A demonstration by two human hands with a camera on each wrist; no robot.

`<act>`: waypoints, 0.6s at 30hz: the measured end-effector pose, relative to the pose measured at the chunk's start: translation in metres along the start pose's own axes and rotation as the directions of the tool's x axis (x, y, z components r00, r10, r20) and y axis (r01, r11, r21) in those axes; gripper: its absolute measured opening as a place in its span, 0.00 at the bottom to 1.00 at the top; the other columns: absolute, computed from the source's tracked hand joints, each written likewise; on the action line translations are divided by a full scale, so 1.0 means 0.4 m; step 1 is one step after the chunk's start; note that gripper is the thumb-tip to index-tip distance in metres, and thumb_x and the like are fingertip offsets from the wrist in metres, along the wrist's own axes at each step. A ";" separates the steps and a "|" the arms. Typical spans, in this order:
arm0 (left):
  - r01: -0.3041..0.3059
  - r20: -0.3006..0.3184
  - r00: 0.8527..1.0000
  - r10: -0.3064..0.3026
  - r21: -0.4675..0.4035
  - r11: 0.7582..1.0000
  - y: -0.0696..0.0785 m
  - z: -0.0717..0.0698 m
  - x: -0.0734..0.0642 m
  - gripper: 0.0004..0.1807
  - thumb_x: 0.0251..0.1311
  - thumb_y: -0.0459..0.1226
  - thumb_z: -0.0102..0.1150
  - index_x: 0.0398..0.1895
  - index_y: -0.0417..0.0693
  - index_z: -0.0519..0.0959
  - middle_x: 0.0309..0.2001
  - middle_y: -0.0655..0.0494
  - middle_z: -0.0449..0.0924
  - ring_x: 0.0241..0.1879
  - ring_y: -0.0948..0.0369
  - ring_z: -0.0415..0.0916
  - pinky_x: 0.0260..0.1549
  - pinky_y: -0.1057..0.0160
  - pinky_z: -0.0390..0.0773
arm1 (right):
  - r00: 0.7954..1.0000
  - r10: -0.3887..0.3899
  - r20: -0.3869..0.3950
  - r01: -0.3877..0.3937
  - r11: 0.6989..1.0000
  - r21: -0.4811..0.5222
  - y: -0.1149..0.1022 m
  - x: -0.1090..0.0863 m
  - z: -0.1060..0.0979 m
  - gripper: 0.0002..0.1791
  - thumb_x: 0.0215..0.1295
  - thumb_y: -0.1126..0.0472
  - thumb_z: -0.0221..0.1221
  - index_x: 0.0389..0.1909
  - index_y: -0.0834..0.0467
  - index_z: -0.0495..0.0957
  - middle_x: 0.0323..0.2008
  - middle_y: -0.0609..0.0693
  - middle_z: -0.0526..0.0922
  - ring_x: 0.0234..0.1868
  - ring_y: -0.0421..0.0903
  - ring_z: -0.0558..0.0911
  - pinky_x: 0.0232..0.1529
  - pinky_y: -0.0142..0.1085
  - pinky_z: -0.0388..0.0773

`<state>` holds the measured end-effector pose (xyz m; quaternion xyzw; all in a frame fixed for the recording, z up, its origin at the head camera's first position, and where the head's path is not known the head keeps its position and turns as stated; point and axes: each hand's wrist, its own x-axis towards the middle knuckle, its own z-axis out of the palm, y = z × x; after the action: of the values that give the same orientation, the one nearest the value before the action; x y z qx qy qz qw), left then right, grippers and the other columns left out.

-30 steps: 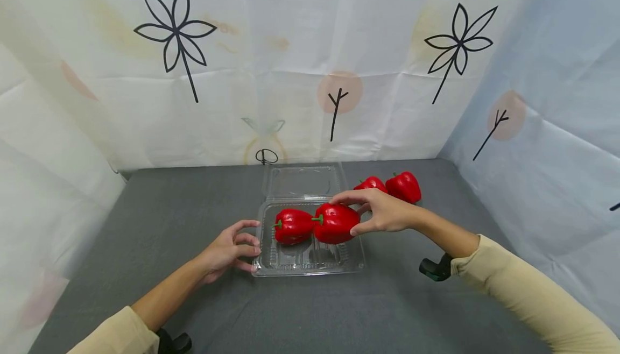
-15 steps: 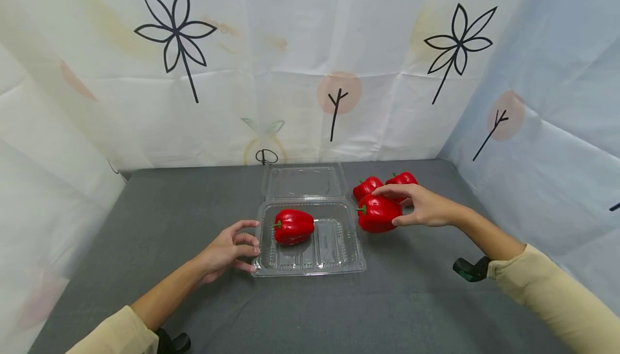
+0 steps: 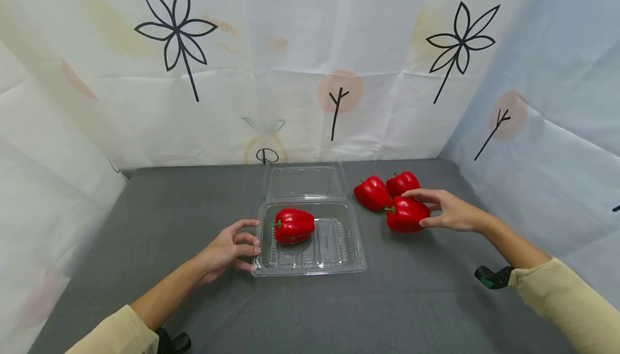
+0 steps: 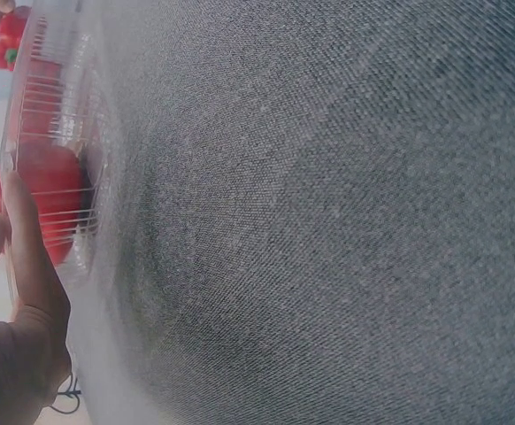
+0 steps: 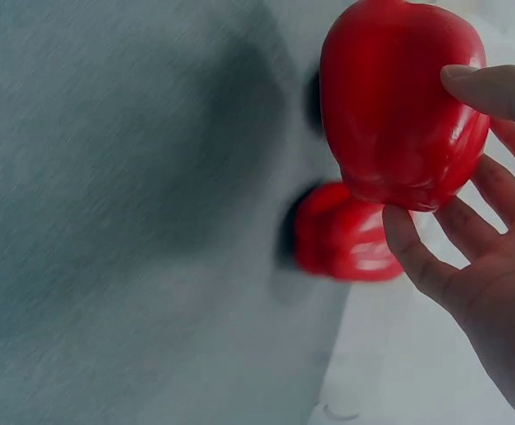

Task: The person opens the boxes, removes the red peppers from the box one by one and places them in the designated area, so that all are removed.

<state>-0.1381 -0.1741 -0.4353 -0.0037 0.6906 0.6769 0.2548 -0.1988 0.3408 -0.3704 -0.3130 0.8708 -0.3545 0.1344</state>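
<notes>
My right hand [image 3: 450,210] grips a red bell pepper [image 3: 407,214] by its right end, thumb in front and fingers behind. In the right wrist view this held pepper [image 5: 403,106] is near the camera, in front of another pepper [image 5: 350,235]. A clear plastic clamshell container [image 3: 334,269] stands open mid-table, its lid [image 3: 305,182] folded back. One bell pepper [image 3: 294,226] lies inside, on the left. My left hand [image 3: 227,250] holds the container's left rim; in the left wrist view, thumb and finger [image 4: 29,243] are at that rim.
Two more bell peppers [image 3: 372,193] [image 3: 403,183] lie on the grey cloth table [image 3: 310,316], behind and left of the right hand. A white printed curtain [image 3: 290,47] hangs along the back and sides.
My right hand has carried its bell pepper from above the container rightward, out to the right of it, near the two loose peppers. My left hand stays at the rim.
</notes>
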 end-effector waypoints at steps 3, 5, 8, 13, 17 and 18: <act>0.004 -0.004 1.000 -0.004 0.002 1.000 0.001 0.000 0.000 0.38 0.63 0.27 0.62 0.73 0.42 0.56 0.41 0.47 0.75 0.38 0.55 0.77 0.34 0.50 0.87 | 1.000 -0.004 -0.021 0.004 1.000 -0.008 0.021 -0.017 -0.006 0.31 0.61 0.69 0.65 0.66 0.67 0.68 0.63 0.67 0.73 0.61 0.66 0.71 0.52 0.39 0.81; 0.009 -0.006 1.000 -0.009 0.003 1.000 0.002 0.001 0.001 0.38 0.63 0.27 0.62 0.73 0.42 0.56 0.42 0.47 0.75 0.38 0.55 0.77 0.34 0.50 0.87 | 1.000 0.001 -0.029 -0.002 1.000 -0.011 0.032 -0.027 -0.010 0.31 0.62 0.69 0.65 0.66 0.67 0.68 0.63 0.67 0.73 0.61 0.67 0.71 0.51 0.38 0.81; 0.016 -0.010 1.000 -0.016 0.004 1.000 0.002 0.002 0.002 0.38 0.63 0.27 0.62 0.73 0.43 0.56 0.42 0.47 0.75 0.38 0.55 0.77 0.34 0.50 0.87 | 0.999 0.015 -0.034 -0.016 1.000 -0.011 0.047 -0.038 -0.016 0.31 0.62 0.68 0.65 0.66 0.67 0.68 0.63 0.68 0.72 0.61 0.67 0.71 0.50 0.42 0.81; 0.026 -0.024 0.999 -0.026 -0.003 1.000 0.004 0.004 0.004 0.37 0.63 0.27 0.62 0.73 0.43 0.56 0.42 0.47 0.75 0.38 0.55 0.77 0.34 0.50 0.87 | 0.999 0.021 -0.044 -0.022 1.000 -0.006 0.071 -0.052 -0.023 0.31 0.62 0.68 0.65 0.66 0.68 0.68 0.62 0.69 0.73 0.61 0.45 0.74 0.52 0.35 0.80; 0.030 -0.036 0.999 -0.030 -0.007 1.000 0.004 0.005 0.003 0.37 0.62 0.27 0.62 0.72 0.44 0.57 0.42 0.47 0.75 0.38 0.55 0.78 0.34 0.50 0.87 | 0.999 0.027 -0.035 -0.026 0.999 0.030 0.092 -0.061 -0.026 0.31 0.62 0.69 0.65 0.65 0.70 0.68 0.61 0.71 0.73 0.57 0.24 0.70 0.52 0.28 0.77; 0.031 -0.038 0.999 -0.032 -0.007 0.999 0.004 0.004 0.003 0.37 0.62 0.27 0.62 0.72 0.44 0.57 0.42 0.47 0.75 0.38 0.55 0.78 0.34 0.50 0.87 | 0.999 0.030 -0.033 -0.029 0.999 0.040 0.096 -0.063 -0.026 0.31 0.62 0.69 0.65 0.65 0.71 0.68 0.61 0.71 0.73 0.57 0.23 0.70 0.53 0.27 0.76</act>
<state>-0.1391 -0.1719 -0.4342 -0.0285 0.6929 0.6749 0.2520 -0.2016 0.3837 -0.3896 -0.2914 0.8702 -0.3751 0.1311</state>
